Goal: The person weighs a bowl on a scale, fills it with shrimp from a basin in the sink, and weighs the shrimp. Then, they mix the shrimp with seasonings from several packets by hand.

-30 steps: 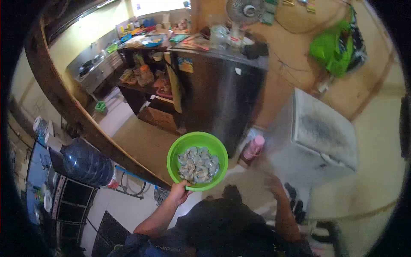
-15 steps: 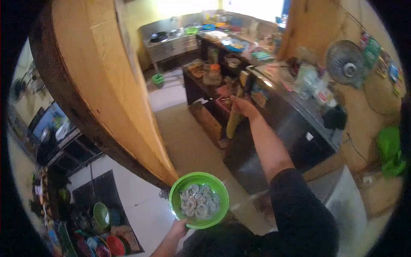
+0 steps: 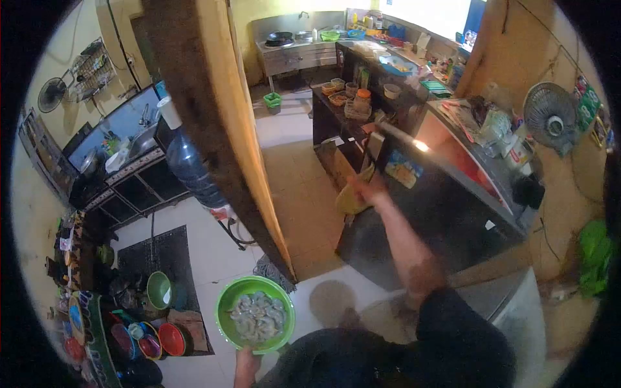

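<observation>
My left hand (image 3: 247, 359) grips the near rim of a green bowl (image 3: 288, 315), held level at the lower middle. Several raw grey shrimp (image 3: 257, 317) lie in it. My right hand (image 3: 370, 192), somewhat blurred, is closed on a yellow-green cloth (image 3: 351, 199) at the edge of a dark fridge door (image 3: 427, 207). The door stands ajar from the fridge (image 3: 511, 187), and a reddish, lit interior shows through the gap. What the cloth covers is hidden.
A wooden post (image 3: 226, 129) stands left of the doorway, beside a blue water bottle (image 3: 187, 161). Basins (image 3: 173, 339) sit on the floor at lower left. A fan (image 3: 550, 119) and plastic bags (image 3: 497, 132) are at the right, above the fridge.
The fridge door has swung open, with my right hand and the cloth moving down with it. The bowl in my left hand has shifted left, and the view has turned left.
</observation>
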{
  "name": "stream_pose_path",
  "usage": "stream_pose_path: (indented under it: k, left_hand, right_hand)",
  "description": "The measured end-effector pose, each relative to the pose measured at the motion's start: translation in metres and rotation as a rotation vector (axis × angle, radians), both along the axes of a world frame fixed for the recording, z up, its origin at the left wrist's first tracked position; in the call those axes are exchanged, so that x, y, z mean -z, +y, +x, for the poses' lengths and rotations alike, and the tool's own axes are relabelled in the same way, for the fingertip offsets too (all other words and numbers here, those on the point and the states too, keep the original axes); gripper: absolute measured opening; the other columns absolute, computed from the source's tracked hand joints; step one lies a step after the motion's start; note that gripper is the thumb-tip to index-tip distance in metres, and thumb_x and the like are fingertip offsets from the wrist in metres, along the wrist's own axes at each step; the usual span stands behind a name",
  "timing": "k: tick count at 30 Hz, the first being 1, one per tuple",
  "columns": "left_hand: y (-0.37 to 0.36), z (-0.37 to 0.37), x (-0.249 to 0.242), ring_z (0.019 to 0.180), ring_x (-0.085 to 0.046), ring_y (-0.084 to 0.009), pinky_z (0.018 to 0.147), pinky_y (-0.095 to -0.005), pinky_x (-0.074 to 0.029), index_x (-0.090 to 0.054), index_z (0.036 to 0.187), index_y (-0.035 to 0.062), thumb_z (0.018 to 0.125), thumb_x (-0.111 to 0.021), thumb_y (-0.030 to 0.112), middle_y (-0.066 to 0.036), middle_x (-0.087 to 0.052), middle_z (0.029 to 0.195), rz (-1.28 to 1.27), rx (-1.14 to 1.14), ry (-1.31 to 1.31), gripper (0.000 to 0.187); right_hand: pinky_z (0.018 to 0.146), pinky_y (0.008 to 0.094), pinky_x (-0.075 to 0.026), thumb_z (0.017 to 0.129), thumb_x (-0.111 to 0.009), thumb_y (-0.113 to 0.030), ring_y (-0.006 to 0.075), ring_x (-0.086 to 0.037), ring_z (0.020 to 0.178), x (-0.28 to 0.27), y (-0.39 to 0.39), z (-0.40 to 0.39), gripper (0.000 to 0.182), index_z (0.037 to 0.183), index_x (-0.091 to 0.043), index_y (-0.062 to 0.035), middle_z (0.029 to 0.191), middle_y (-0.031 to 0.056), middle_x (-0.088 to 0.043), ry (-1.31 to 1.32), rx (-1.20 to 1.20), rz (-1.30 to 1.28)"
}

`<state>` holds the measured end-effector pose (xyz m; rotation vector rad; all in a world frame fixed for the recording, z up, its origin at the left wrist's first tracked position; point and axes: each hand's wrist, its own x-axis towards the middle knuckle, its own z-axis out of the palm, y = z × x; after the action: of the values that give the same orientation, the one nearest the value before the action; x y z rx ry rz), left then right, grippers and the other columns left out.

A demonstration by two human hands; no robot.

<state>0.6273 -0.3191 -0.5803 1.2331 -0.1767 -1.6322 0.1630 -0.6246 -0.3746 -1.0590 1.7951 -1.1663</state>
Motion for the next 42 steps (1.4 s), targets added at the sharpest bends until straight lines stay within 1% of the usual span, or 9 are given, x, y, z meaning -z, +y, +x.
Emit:
stream_pose_path:
  k: [7,12,15,19,25,28,30,36,42]
  left_hand:
    - [-0.057,0.148,0.045,0.106,-0.056,-0.0303,0.088,-0.0438,-0.049,-0.045,0.128,0.0014,0.079,-0.053,-0.004,-0.012,-0.053,0.122,-0.082,0.209,-0.170,0.050]
    - [-0.125,0.235,0.115,0.105,-0.056,-0.0327,0.090,-0.0442,-0.047,-0.044,0.127,-0.0001,0.075,-0.054,-0.006,-0.014,-0.054,0.120,-0.328,0.696,-0.507,0.053]
    - [-0.143,0.211,0.043,0.104,-0.057,-0.0325,0.089,-0.0442,-0.049,-0.044,0.126,-0.0003,0.073,-0.053,-0.006,-0.015,-0.055,0.118,-0.143,0.724,-0.181,0.054]
    - [-0.161,0.133,-0.011,0.073,-0.060,-0.0243,0.061,-0.0343,-0.051,-0.055,0.104,-0.0026,0.077,-0.053,0.005,-0.013,-0.061,0.091,-0.067,0.817,-0.094,0.028]
    - [-0.153,0.088,0.039,0.084,-0.063,-0.0256,0.068,-0.0348,-0.055,-0.052,0.107,-0.0043,0.079,-0.051,0.004,-0.015,-0.061,0.098,0.038,0.907,0.096,0.030]
    - [-0.138,0.074,0.026,0.083,-0.063,-0.0260,0.065,-0.0337,-0.056,-0.045,0.121,-0.0012,0.078,-0.049,0.002,-0.014,-0.059,0.103,0.102,0.914,0.010,0.044]
    - [-0.129,0.057,0.009,0.087,-0.063,-0.0275,0.069,-0.0357,-0.056,-0.044,0.123,-0.0009,0.077,-0.050,0.001,-0.015,-0.058,0.106,0.119,0.880,-0.052,0.047]
    - [-0.140,-0.025,0.015,0.100,-0.058,-0.0306,0.084,-0.0453,-0.051,-0.044,0.126,-0.0001,0.075,-0.052,0.000,-0.016,-0.056,0.113,0.128,0.891,-0.157,0.052]
    - [-0.141,-0.115,0.045,0.097,-0.059,-0.0273,0.081,-0.0406,-0.051,-0.049,0.118,-0.0015,0.079,-0.052,0.006,-0.014,-0.059,0.105,0.230,0.620,-0.105,0.041]
  right_hand:
    - [0.050,0.0296,-0.048,0.080,-0.074,-0.028,0.0149,-0.059,0.056,0.047,0.188,0.113,0.046,0.107,-0.051,0.0013,0.076,0.0084,-0.063,0.028,-0.068,-0.003]
    - [0.064,0.0346,-0.050,0.079,-0.074,-0.027,0.0184,-0.060,0.067,0.018,0.339,0.167,0.042,0.104,-0.056,0.0011,0.082,0.0110,-0.063,0.686,0.083,-0.208]
    - [0.078,0.0375,-0.048,0.079,-0.074,-0.021,0.0229,-0.060,0.082,0.009,0.410,0.186,0.039,0.106,-0.056,0.0009,0.089,0.0131,-0.063,-0.054,0.423,0.227]
    - [0.072,0.0343,-0.050,0.079,-0.075,-0.019,0.0219,-0.060,0.085,0.009,0.437,0.183,0.038,0.107,-0.056,-0.0001,0.094,0.0126,-0.062,0.128,0.421,0.214]
    - [0.077,0.0383,-0.051,0.076,-0.077,-0.034,0.0237,-0.062,0.092,0.009,0.331,0.183,0.054,0.113,-0.056,0.0013,0.104,0.0179,-0.063,0.231,0.257,0.097]
    - [0.056,0.0334,-0.054,0.080,-0.072,-0.041,0.0187,-0.065,0.057,-0.009,0.245,0.165,0.065,0.109,-0.052,0.0123,0.075,0.0144,-0.065,0.210,0.195,0.256]
    - [0.043,0.0300,-0.049,0.082,-0.071,-0.036,0.0159,-0.060,0.050,0.012,0.186,0.141,0.060,0.118,-0.046,0.0047,0.069,0.0095,-0.062,0.042,0.148,-0.003]
    - [0.045,0.0307,-0.053,0.083,-0.071,-0.032,0.0165,-0.060,0.052,0.020,0.046,0.059,0.053,0.117,-0.045,-0.0011,0.078,0.0111,-0.062,0.035,0.107,-0.009]
    - [0.049,0.0300,-0.052,0.082,-0.071,-0.028,0.0166,-0.063,0.064,0.036,0.006,-0.015,0.061,0.129,-0.040,-0.0051,0.098,0.0120,-0.062,-0.017,0.037,-0.143]
